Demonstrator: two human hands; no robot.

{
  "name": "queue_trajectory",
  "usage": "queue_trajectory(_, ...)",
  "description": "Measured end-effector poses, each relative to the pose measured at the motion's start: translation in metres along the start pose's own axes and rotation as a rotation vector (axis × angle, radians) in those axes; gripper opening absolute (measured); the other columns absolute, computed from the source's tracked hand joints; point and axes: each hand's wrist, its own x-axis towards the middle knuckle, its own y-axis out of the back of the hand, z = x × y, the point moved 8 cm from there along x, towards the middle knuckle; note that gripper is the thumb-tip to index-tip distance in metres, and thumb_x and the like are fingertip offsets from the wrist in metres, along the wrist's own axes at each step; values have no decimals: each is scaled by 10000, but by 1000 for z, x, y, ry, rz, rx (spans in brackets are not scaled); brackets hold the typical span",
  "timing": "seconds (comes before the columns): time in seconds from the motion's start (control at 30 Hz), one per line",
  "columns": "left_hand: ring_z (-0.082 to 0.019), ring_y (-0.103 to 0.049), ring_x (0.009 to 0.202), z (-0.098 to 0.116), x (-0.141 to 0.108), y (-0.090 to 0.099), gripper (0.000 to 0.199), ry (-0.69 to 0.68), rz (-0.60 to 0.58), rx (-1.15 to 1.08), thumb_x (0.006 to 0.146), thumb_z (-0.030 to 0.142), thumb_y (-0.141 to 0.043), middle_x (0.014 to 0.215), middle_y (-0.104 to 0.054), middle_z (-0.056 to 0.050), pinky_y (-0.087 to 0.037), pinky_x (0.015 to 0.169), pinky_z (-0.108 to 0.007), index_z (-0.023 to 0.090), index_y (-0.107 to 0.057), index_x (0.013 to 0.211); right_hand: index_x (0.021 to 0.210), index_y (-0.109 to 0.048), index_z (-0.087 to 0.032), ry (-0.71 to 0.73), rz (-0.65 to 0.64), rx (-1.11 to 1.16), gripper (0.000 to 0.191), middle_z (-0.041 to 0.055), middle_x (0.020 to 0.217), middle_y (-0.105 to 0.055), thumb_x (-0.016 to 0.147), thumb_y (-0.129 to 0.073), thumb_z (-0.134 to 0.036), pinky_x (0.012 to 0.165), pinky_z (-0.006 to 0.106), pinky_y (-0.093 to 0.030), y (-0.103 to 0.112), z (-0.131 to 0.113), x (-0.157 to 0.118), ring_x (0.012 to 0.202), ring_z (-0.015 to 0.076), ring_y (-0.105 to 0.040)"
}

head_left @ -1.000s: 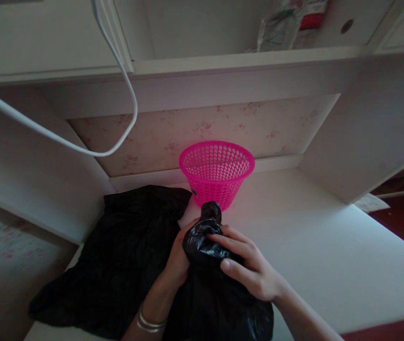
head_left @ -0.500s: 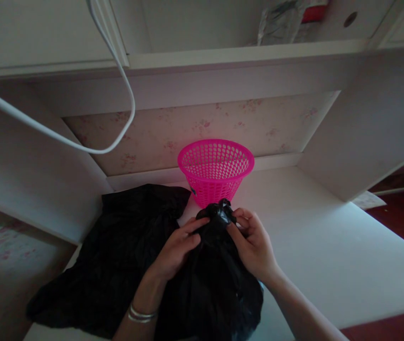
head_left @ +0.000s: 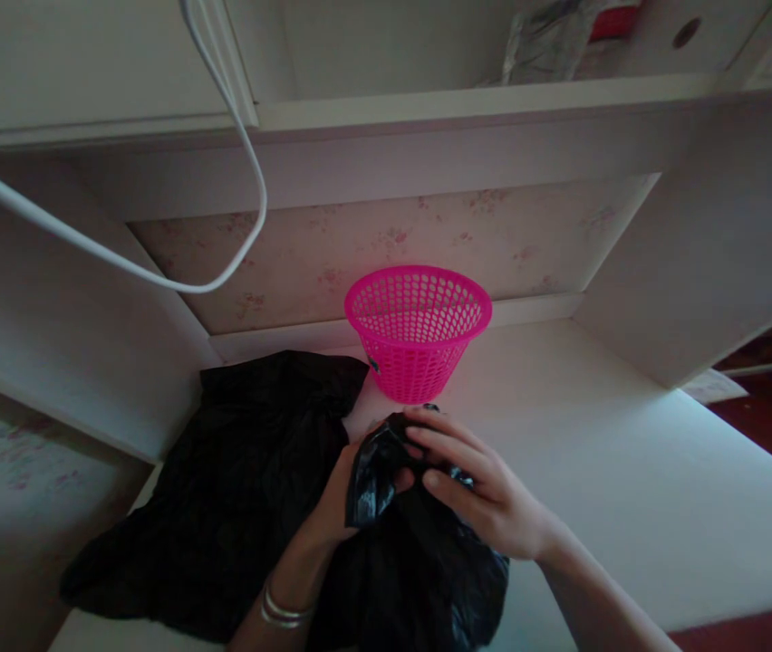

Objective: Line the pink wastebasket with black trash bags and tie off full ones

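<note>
Now a white desk (head_left: pixel 603 453) is stretching wide, and a big black bag (head_left: pixel 236 498) is lying along its left edge. A second black bag (head_left: pixel 419 570) is bunching up near the front edge. A pink basket (head_left: pixel 410 369) is standing by the back edge. The right hand (head_left: pixel 495 498) is resting on the bunched part — fingers bending, a little apart. The left hand (head_left: pixel 335 503) is cupping it — most fingers are hiding, so I cannot tell if they are pinching. Silver bangles (head_left: pixel 282 613) are circling that arm.
</note>
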Motion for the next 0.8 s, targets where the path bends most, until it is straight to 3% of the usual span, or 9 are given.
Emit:
queue_trajectory(0.1, -249, -720, 969, 10, 4, -4, 216, -51, -29, 3, 789, 419, -874, 959, -782, -80, -574, 986, -406, 223, -844, 874, 1570, -400, -395, -197, 242, 139, 633, 110, 1513, -518, 997, -663, -342, 777, 278, -619, 21, 26, -6, 923, 133, -716)
queue_trajectory(0.13, -250, -715, 981, 12, 4, -6, 205, -67, -43, -2, 773, 411, -888, 976, -775, -86, -571, 981, -394, 221, -846, 836, 1594, -354, -368, -263, 235, 180, 707, 115, 1461, -555, 973, -692, -389, 761, 285, -613, 21, 34, -5, 914, 143, -710)
queue_trajectory(0.2, -259, -701, 1042, 14, 4, -10, 200, -81, -88, -17, 755, 409, -901, 1091, -756, -100, -556, 999, -386, 225, -851, 816, 1598, -364, -282, -349, 92, 210, 792, 107, 1321, -654, 922, -736, -461, 811, 322, -603, 11, 42, 1, 970, 188, -706)
queue_trajectory(0.3, -269, -666, 1137, 12, 2, -16, 180, -73, -161, 24, 790, 390, -878, 1224, -710, -115, -514, 1054, -396, 230, -861, 869, 1332, -662, -179, -357, -106, 133, 453, 64, 1056, -745, 957, -670, -433, 841, 332, -572, -3, 40, 13, 942, 204, -694)
queue_trajectory(0.4, -268, -654, 1130, 12, 0, -18, 185, -51, -212, 124, 807, 377, -860, 1195, -698, -122, -503, 1047, -394, 211, -860, 889, 1027, -766, -177, -284, -89, 88, 228, 39, 930, -756, 995, -568, -285, 805, 292, -554, -4, 30, 24, 880, 180, -688)
queue_trajectory(0.57, -214, -697, 836, 9, -2, -25, 188, 46, -415, 114, 882, 368, -772, 870, -747, -69, -560, 863, -351, 196, -842, 915, 1053, -773, -237, -248, -31, 133, 206, 30, 925, -754, 979, -584, -268, 668, 260, -549, -7, 22, 28, 801, 170, -690)
queue_trajectory(0.63, -223, -707, 825, 10, -2, -27, 183, 49, -506, 112, 901, 350, -742, 812, -758, -64, -559, 841, -346, 191, -834, 910, 1034, -775, -241, -255, 13, 175, 184, 28, 908, -744, 967, -613, -295, 629, 257, -537, -6, 23, 28, 772, 169, -679)
queue_trajectory(0.73, -240, -716, 912, 11, 2, -24, 151, 10, -523, 147, 889, 305, -738, 960, -781, -101, -559, 844, -338, 185, -826, 918, 1123, -763, -234, -288, 85, 251, 233, -2, 803, -695, 959, -628, -331, 558, 236, -483, -1, 28, 27, 628, 125, -599)
queue_trajectory(0.8, -254, -705, 1023, 12, 4, -22, 130, -27, -506, 180, 878, 258, -730, 1108, -764, -120, -551, 927, -360, 192, -823, 941, 1178, -740, -224, -326, 109, 293, 289, -33, 704, -627, 961, -631, -380, 516, 223, -431, 1, 31, 25, 545, 98, -519)
